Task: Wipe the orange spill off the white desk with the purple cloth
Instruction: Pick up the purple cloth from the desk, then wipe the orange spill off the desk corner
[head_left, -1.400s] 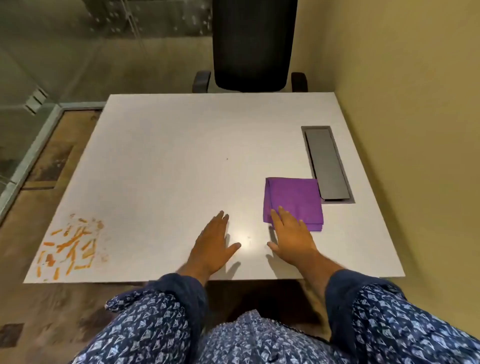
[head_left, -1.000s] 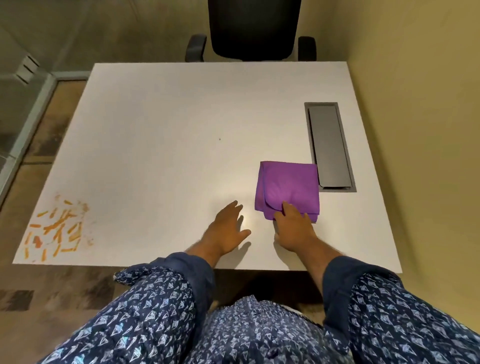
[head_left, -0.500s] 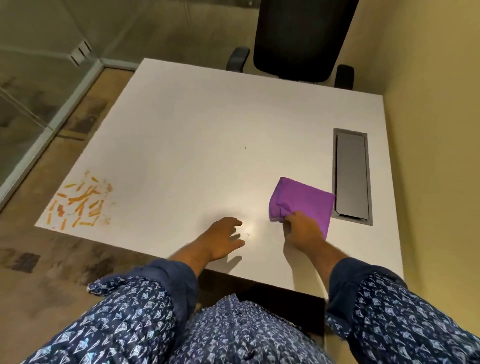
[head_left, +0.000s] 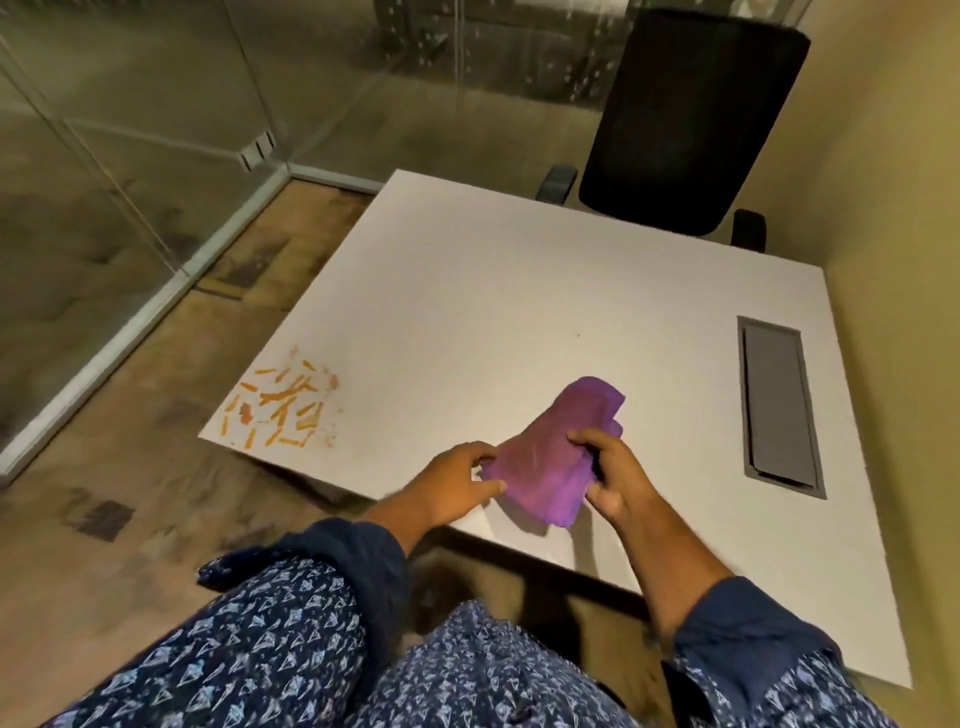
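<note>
Glass panels (head_left: 130, 156) with a pale metal frame close off the far left, standing on a mottled brown floor (head_left: 130, 493). Next comes the orange spill (head_left: 283, 405), a patch of short streaks and smears sitting on the near-left corner of the white desk (head_left: 493, 291), close to both edges and unwiped. To its right, over the near edge of the desk, the left hand (head_left: 452, 488) pinches the left side of the purple cloth (head_left: 558, 457) between thumb and fingers, its palm turned down and its wrist leading back to a dark blue cuff on a patterned sleeve (head_left: 291, 639). That cloth is bunched and loosely folded, raised off the surface between the two hands, with its upper end pointing away from the person and its lower edge hanging above a faint shadow on the desk; it lies well apart from the spill. Closed around its right side is the right hand (head_left: 615, 480), fingers curled over the top of the fabric and thumb below. Farther right, a grey rectangular cable hatch (head_left: 779, 405) is set into the desk near the yellowish wall (head_left: 893, 234). Beyond the desk's far edge stands a black office chair (head_left: 691, 114), its backrest facing the camera.
</note>
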